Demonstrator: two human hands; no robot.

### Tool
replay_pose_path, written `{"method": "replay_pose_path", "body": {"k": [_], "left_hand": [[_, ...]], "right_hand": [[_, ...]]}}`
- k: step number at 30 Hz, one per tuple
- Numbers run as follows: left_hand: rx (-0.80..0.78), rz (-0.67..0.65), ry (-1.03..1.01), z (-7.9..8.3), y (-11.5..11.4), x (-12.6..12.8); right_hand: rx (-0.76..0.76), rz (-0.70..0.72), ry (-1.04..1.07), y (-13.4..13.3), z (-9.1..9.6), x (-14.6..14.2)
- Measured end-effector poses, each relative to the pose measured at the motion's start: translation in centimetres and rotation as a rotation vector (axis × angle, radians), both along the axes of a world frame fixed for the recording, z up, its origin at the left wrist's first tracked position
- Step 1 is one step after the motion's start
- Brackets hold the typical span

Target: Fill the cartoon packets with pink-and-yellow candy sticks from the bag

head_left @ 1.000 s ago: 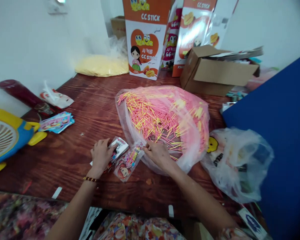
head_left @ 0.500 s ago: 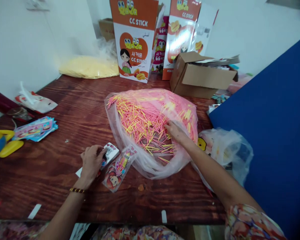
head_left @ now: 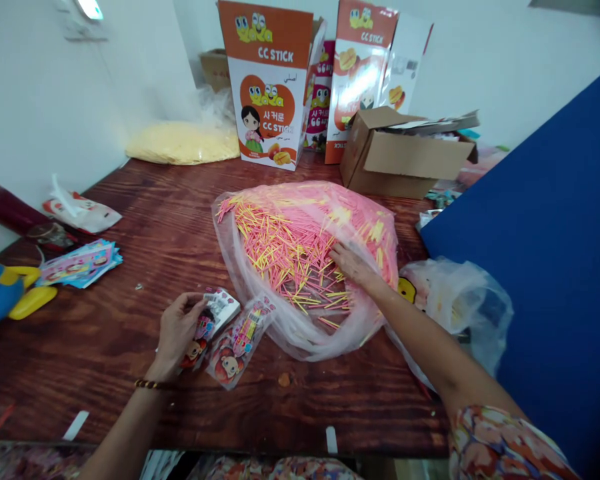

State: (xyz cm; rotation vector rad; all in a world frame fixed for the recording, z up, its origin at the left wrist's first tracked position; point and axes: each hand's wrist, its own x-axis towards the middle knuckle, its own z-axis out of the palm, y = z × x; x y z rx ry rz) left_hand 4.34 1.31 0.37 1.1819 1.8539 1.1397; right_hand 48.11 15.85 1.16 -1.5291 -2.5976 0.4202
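My left hand (head_left: 177,333) pinches a clear printed packet (head_left: 200,337) with a cartoon girl on it, its thumb and fingers closed at the edge. Beneath that packet lies a white printed stack (head_left: 223,305). A second clear packet (head_left: 237,343), with yellow and pink sticks printed or showing inside, lies flat between this hand and a large open plastic bag (head_left: 300,350). The bag is full of thin pink and yellow sticks (head_left: 275,243). My right hand (head_left: 353,267) reaches in at the bag's right side, fingers bent together among the sticks; what its fingertips grip is hidden.
Printed cartons (head_left: 267,100) and an open cardboard box (head_left: 410,157) stand at the back. A yellow-filled bag (head_left: 183,141) lies back left. Blue-pink packets (head_left: 83,263) and a yellow-blue object (head_left: 10,293) are at left. A crumpled clear bag (head_left: 475,307) sits beside a blue panel (head_left: 545,267).
My left hand has drawn slightly back and lifted, uncovering more of the cartoon packet in its fingers. My right hand stays among the sticks, barely shifted. The view has tilted a little.
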Motion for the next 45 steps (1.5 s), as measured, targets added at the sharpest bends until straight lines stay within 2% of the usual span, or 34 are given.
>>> {"method": "replay_pose_path", "body": {"k": [5,8,12,17,21,26,29,33,45], "left_hand": [[0.04,0.015,-0.134,0.7,-0.1,-0.4],[0.068,0.041,-0.22,1.7,-0.2,-0.5],[0.082,0.095,-0.352,3.5,-0.3,-0.4],[0.085,0.092,-0.498,5.0,-0.7,0.0],[0.069,0.088,-0.589,5.7,-1.4,0.6],[0.041,0.09,-0.682,6.6,-1.9,1.6],[0.035,0.112,-0.712,6.6,-2.0,2.2],[0.009,0.083,-0.715,6.4,-2.0,2.9],[0.036,0.035,-0.687,8.0,-2.3,3.6]], "right_hand": [[0.016,0.038,0.038,0.7,0.7,-1.2],[0.033,0.057,0.188,1.0,0.9,-1.9],[-0.012,-0.089,0.529,0.9,1.0,-3.0],[-0.041,-0.252,0.721,0.2,0.7,-5.2],[-0.107,-0.359,0.926,-0.9,-0.6,-7.6],[-0.159,-0.447,1.096,-3.5,-2.8,-9.7],[-0.188,-0.486,1.138,-4.9,-3.4,-10.1],[-0.222,-0.519,1.135,-5.5,-3.6,-10.0],[-0.102,-0.518,0.943,-5.4,-2.3,-9.5]]}}
